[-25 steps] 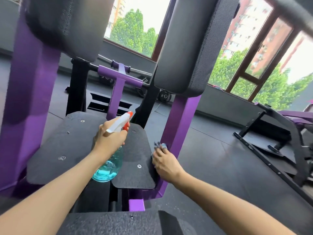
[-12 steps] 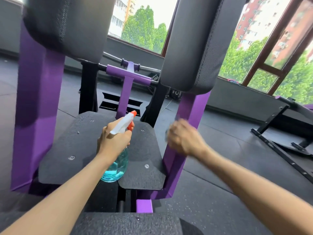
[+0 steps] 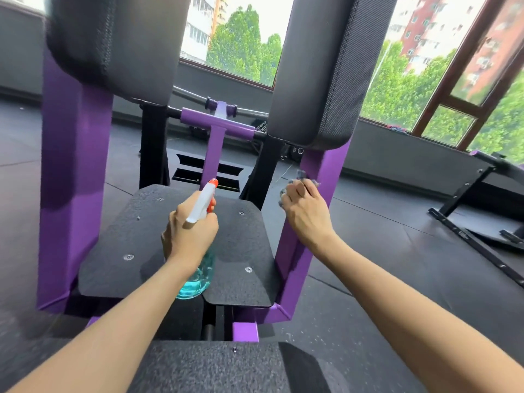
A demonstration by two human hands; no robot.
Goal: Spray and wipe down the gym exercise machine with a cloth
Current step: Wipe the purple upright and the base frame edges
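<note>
A grey cloth [image 3: 301, 175] is clutched in the curled fingers of the right hand [image 3: 304, 214] and held against the right purple upright [image 3: 297, 259] of the exercise machine [image 3: 73, 165], just below a black pad [image 3: 317, 66]. A spray bottle [image 3: 198, 279] is gripped by the left hand [image 3: 188, 236], nozzle forward, above the black footplates [image 3: 122, 236].

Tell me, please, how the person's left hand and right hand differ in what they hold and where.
The left hand grips a clear spray bottle of blue liquid with a white and orange head; the right hand holds a crumpled grey cloth. The left hand is in front of the black textured footplates; the right hand has its cloth against the purple metal upright. Both have a curled grip.
</note>
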